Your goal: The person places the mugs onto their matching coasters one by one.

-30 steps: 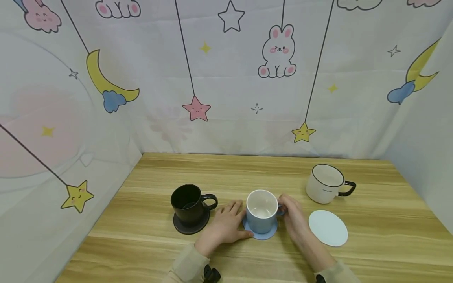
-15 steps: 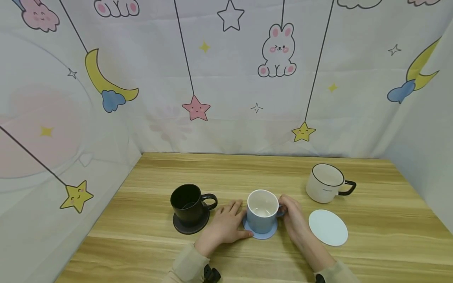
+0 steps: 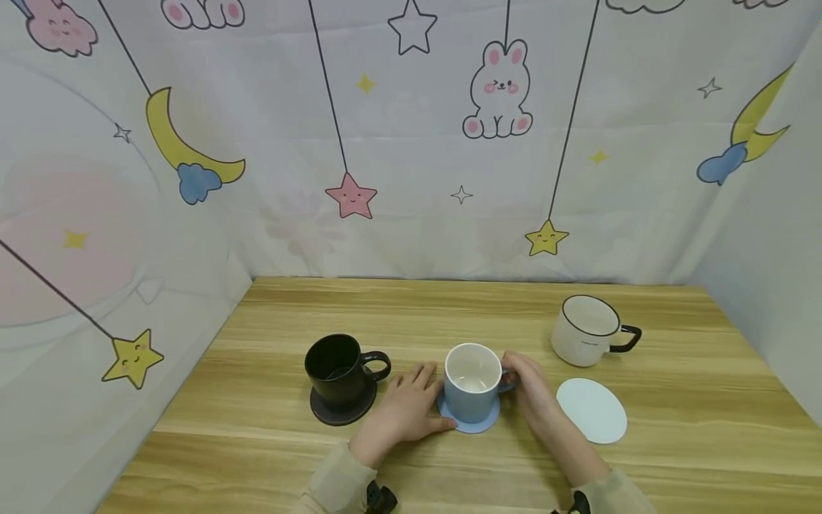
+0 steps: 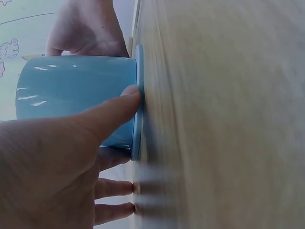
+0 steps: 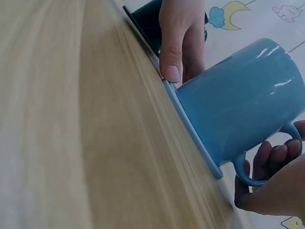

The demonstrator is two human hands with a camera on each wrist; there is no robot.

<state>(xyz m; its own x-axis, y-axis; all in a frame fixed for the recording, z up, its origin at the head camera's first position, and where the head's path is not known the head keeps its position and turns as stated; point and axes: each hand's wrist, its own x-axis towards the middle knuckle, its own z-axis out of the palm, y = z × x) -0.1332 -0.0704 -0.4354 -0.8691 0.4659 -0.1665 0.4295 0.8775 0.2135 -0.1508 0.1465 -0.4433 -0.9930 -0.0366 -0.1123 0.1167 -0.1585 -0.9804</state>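
Observation:
A light blue mug (image 3: pixel 472 389) with a white inside stands upright on a round blue coaster (image 3: pixel 471 427). My right hand (image 3: pixel 528 389) grips the mug's handle from the right; the right wrist view shows the fingers curled through the handle loop (image 5: pixel 245 179). Left of the mug, my left hand (image 3: pixel 409 408) lies spread, its fingertips down at the table. Its thumb (image 4: pixel 126 98) presses the near edge of the coaster, and the forefinger touches the coaster's left side, partly hidden behind the mug in the left wrist view.
To the left, a black mug (image 3: pixel 335 371) sits on a black coaster (image 3: pixel 340 414). A white mug with a black rim (image 3: pixel 584 335) stands at the back right, behind a white round coaster (image 3: pixel 592 410). A printed curtain (image 3: pixel 411 143) surrounds the wooden table (image 3: pixel 488 478).
Only the head view shifts slightly, moving everything a little to the left. Both hands keep their places on the blue mug and its coaster.

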